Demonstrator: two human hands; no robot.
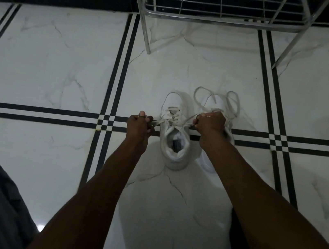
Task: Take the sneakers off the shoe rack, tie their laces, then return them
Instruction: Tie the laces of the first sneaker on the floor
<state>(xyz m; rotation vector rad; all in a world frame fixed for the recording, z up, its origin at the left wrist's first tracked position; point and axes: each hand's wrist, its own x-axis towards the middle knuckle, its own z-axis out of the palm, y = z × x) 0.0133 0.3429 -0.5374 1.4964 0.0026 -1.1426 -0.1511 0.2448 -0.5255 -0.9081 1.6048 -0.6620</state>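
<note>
Now both hands pull the laces of the left sneaker point(176, 134) apart: left hand point(139, 123) and right hand point(210, 123) each clenched on a lace end. Both sneakers sit on the floor point(61, 60) near the rack point(220, 8).

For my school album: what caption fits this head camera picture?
Both hands pull a white sneaker's laces tight.

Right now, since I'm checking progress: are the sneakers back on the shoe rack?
No, both sneakers sit on the tiled floor in front of the shoe rack, each hand pulling a lace end.
</note>
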